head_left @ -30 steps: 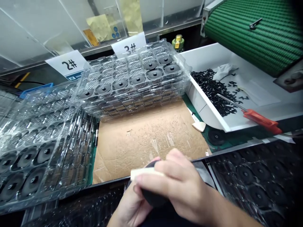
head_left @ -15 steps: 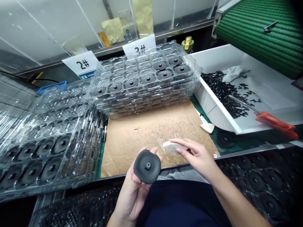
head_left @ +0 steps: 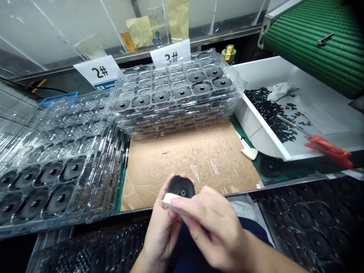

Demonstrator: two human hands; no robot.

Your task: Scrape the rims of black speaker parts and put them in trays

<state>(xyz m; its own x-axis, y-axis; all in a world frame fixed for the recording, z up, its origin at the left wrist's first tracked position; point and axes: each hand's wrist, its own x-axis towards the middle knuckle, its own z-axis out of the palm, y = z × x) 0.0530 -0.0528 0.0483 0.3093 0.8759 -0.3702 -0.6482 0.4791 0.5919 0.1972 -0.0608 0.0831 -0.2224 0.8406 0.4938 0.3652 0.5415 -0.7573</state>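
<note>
In my left hand (head_left: 163, 223) rests a round black disc-shaped part (head_left: 179, 184) with a small raised hub at its centre, its face turned up towards me. My right hand (head_left: 213, 223) is closed on a flat whitish pad (head_left: 171, 198), which looks like a piece of cloth or felt. The pad lies over the near edge of the disc; whether it presses on it I cannot tell. My right fingers hide the disc's lower right side. Under both hands' far side lies a cardboard sheet (head_left: 182, 155).
Clear plastic trays (head_left: 176, 110) holding similar discs are stacked behind the cardboard, with more trays (head_left: 82, 189) at left. A white bin (head_left: 267, 140) at right holds small black pieces (head_left: 270, 113) and a red-handled tool (head_left: 327, 148). A green conveyor belt (head_left: 307, 49) stands above it.
My right hand has moved left and towards me, bringing the whitish pad from beside the disc onto its near edge. The disc in my left hand has tilted and shifted slightly.
</note>
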